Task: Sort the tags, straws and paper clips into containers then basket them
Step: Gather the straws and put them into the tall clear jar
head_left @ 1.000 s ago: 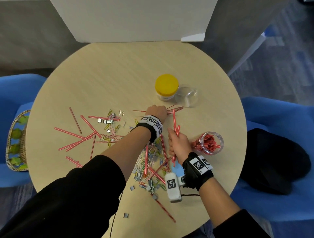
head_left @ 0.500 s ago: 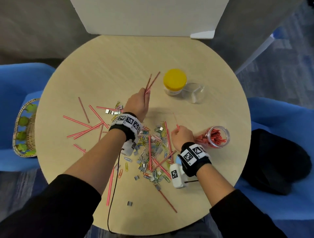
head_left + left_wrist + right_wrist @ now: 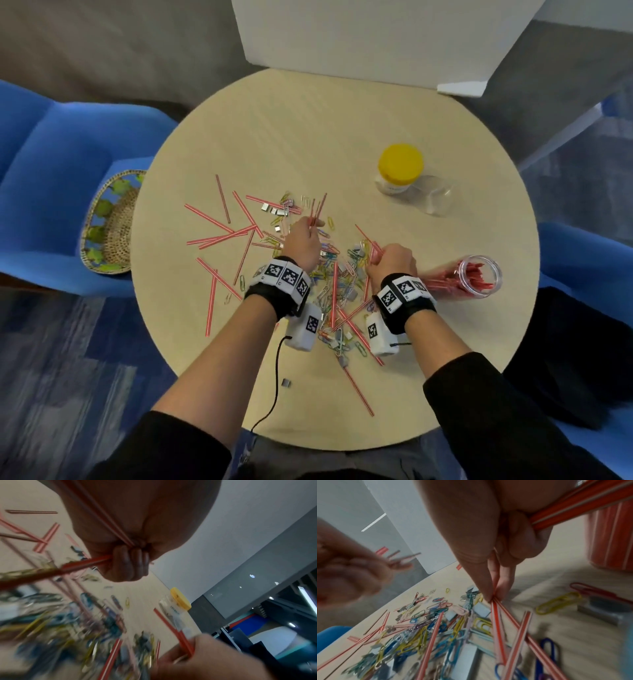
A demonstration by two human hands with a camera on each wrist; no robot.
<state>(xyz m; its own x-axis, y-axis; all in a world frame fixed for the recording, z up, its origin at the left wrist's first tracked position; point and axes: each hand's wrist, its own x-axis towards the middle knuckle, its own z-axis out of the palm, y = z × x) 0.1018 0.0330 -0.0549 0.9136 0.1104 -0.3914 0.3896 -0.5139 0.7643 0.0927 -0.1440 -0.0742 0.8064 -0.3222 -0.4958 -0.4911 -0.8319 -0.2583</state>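
Note:
Red-and-white striped straws [image 3: 226, 233] lie scattered on the round table [image 3: 308, 130], mixed with a pile of coloured paper clips [image 3: 337, 274] and small silver tags [image 3: 274, 210]. My left hand [image 3: 313, 224] grips a few straws [image 3: 318, 209] that stick up and away from me; the left wrist view shows its fingers [image 3: 130, 563] curled round them. My right hand [image 3: 375, 255] holds a bunch of straws, and its thumb and forefinger pinch more straws [image 3: 494, 601] over the clip pile [image 3: 419, 628]. A clear jar [image 3: 478, 275] holding red straws lies on its side to the right.
A jar with a yellow lid [image 3: 399, 169] and a clear lid or cup [image 3: 436, 198] stand at the table's far right. A woven basket [image 3: 109, 222] sits on the blue chair [image 3: 51, 164] at the left. A white board [image 3: 359, 34] rises behind the table.
My left hand has drawn back from beside the yellow-lidded jar, still holding its straws, and now hovers over the clips. The right hand stays by the pile, pinching straws.

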